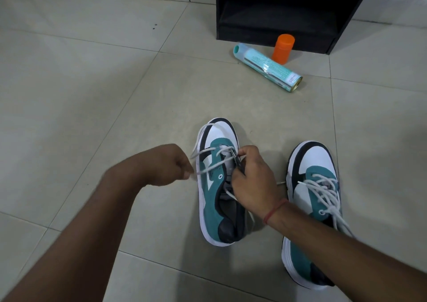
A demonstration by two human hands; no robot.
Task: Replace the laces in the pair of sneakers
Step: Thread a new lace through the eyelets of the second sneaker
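We see two teal, white and dark sneakers standing on the tiled floor [92,82], toes pointing away from us. The left sneaker [212,200] is partly unlaced: its white lace [208,154] crosses only the front eyelets and loops out over the toe. Our left hand [171,165] sits just left of that shoe, fingers curled, pinching a strand of the lace at the fingertips and holding it taut toward the shoe. Our right hand [251,181] rests on top of the same shoe's tongue area, fingers [242,154] curled round the lace near an eyelet; exactly which eyelet, we cannot tell, the hand hides it. A red thread band [275,210] circles the right wrist.

The right sneaker [312,209] stands just beside, to the right, fully laced with a white lace [323,191], loose ends trailing toward the heel under our right forearm. The two shoes are near but not touching.

Farther off: a pale teal spray can [268,67] lies on its side on the floor, and an orange container [283,48] stands upright right behind it, looks touching or nearly so. Behind both, a black open-fronted cabinet [277,13] stands on the floor.
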